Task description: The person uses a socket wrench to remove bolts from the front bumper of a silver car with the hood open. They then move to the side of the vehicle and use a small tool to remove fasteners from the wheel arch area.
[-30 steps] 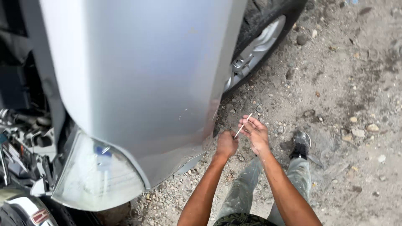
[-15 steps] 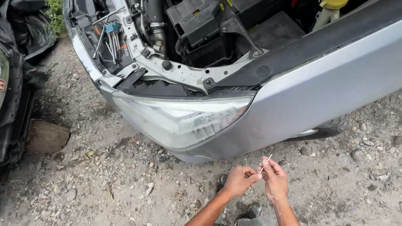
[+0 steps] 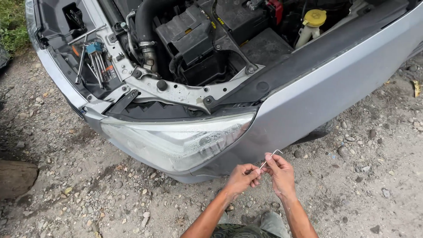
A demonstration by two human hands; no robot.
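Both hands close together low in frame, fingertips meeting on a thin bent metal rod (image 3: 271,159); left hand (image 3: 241,177) pinches its lower end, right hand (image 3: 279,173) grips the shaft just above, hooked short end poking up past the right fingers; rod looks like a small L-shaped key, hard to tell exact kind; hands held just in front of the silver bumper corner (image 3: 317,101), not touching it; clear headlight (image 3: 180,139) up and left of the hands; above it the open engine bay (image 3: 207,48), black hoses and covers, yellow-capped reservoir (image 3: 313,21) at top right; loose tools, blue-handled set (image 3: 94,57), lying on the front panel at top left; gravel ground (image 3: 110,194) all around; flat stone (image 3: 15,176) at far left
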